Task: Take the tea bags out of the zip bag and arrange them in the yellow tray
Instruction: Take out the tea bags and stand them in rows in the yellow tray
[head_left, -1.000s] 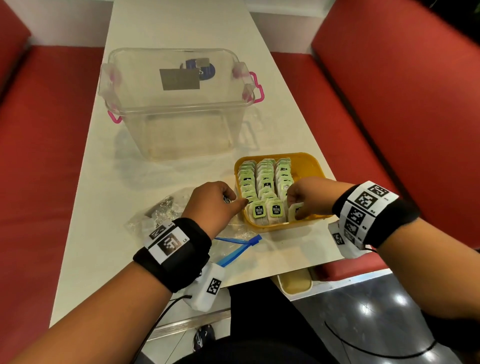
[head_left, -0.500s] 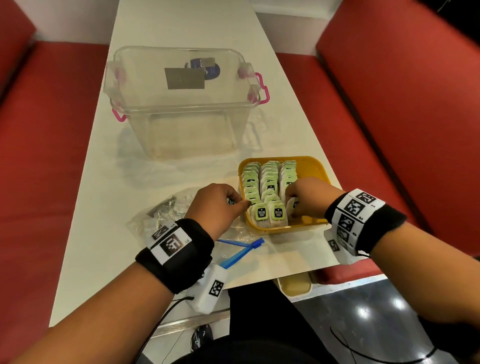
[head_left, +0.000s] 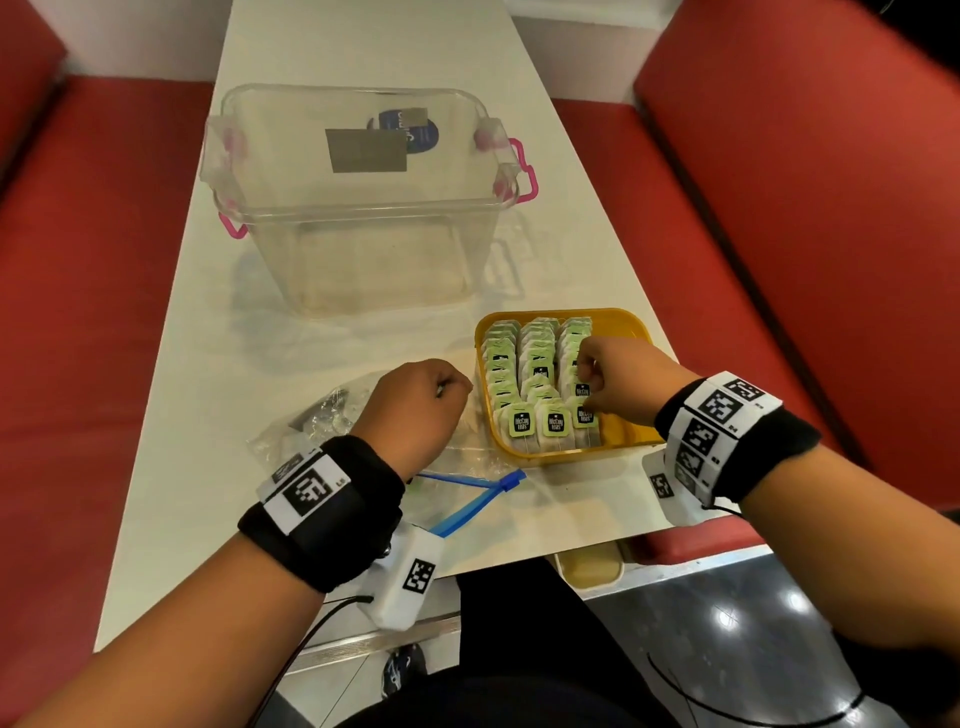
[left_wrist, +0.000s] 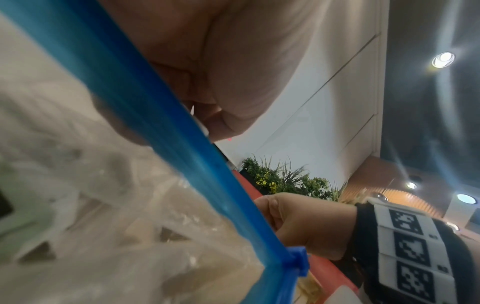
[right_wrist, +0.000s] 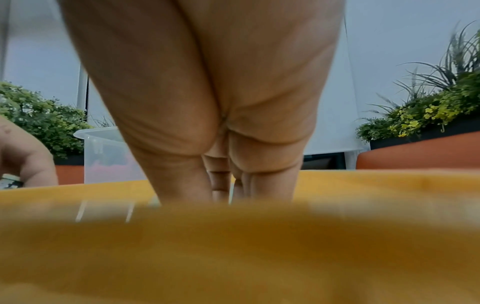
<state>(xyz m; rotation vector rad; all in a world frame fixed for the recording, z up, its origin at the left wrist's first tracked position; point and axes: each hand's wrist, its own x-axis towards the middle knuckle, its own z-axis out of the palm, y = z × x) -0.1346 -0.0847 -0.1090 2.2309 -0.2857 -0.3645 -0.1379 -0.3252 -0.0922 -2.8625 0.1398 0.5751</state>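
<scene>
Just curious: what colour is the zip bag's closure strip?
Blue; the zip bag's closure strip shows best in the left wrist view.

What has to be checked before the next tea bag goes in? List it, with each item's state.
1. Tray flat on the table: ok.
2. Tea bags in tidy rows: ok, three rows.
3. Room left in the tray: ok, a bare strip shows on the right.
4. Right hand clear of the tray: not ok, its fingertips are down in the right row.
5. Left hand holding a tea bag: cannot tell; its fingers are curled beside the tray.
6. Zip bag open: ok, the blue zip strips lie apart.
</scene>
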